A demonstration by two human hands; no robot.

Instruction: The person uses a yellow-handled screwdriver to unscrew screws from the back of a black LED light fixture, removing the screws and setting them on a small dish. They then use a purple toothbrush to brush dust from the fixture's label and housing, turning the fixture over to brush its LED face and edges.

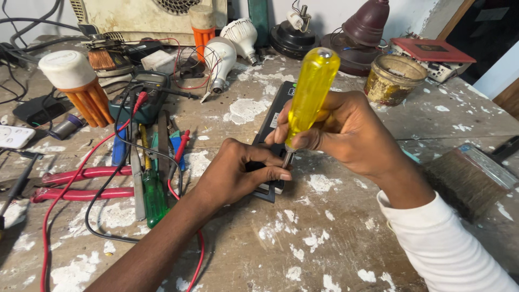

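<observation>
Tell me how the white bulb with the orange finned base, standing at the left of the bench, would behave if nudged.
The orange-based bulb stands on its narrow end with the wide white dome on top, so it probably tips easily. Once down, its round tapered body would likely roll in a curve. It looks like a light plastic shell, and the red probe lead nearby might snag it.

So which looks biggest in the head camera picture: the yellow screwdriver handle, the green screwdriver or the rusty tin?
1. yellow screwdriver handle, though it is nearest the camera
2. green screwdriver and rusty tin: too alike to rank; one long and thin, one short and wide
</observation>
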